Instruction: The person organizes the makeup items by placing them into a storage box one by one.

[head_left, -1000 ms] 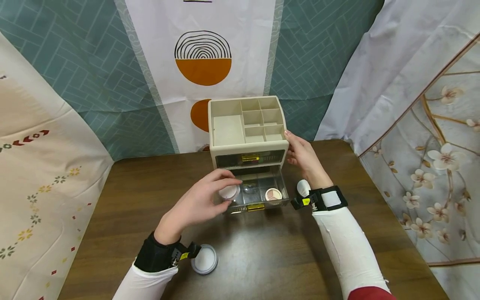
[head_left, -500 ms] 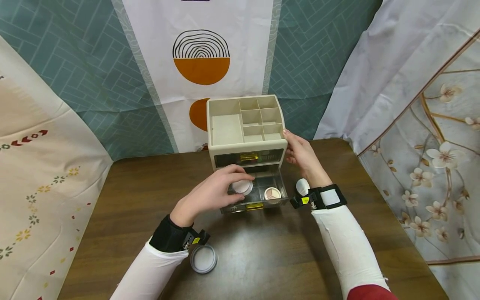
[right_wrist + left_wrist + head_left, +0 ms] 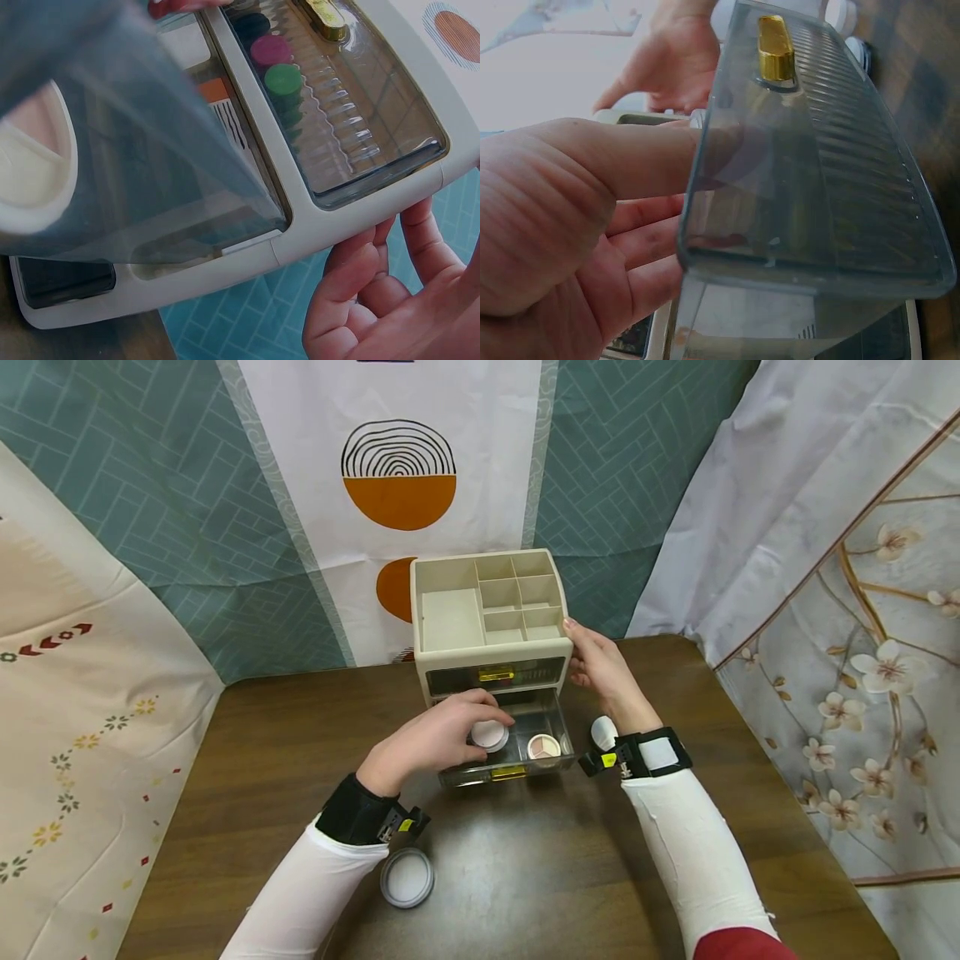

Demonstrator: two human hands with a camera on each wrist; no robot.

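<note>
My left hand (image 3: 431,739) reaches into the clear lower drawer (image 3: 538,718) of a cream cosmetics organizer (image 3: 453,620). Its thumb and fingers grip the edges of a round white compact (image 3: 490,735) low in the drawer. To the right, in the same drawer, lies a round pan with several pale sections (image 3: 543,747). In the left wrist view, the thumb shows dimly through the drawer's clear wall, next to a gold handle (image 3: 775,49). My right hand (image 3: 609,681) touches the organizer's right side, with its thumb at the upper edge and the other fingers loosely bent.
A round, pale, rimmed container (image 3: 407,877) lies on the wooden table (image 3: 525,893) near the left wrist. Beside the right wrist is a white rounded object (image 3: 603,732). The closed upper drawer (image 3: 360,112) holds items with purple and green caps. Fabric hangs behind.
My left hand has moved right and inward, carrying the white compact from the drawer's left end toward its middle. The right hand stays at the organizer's side.
</note>
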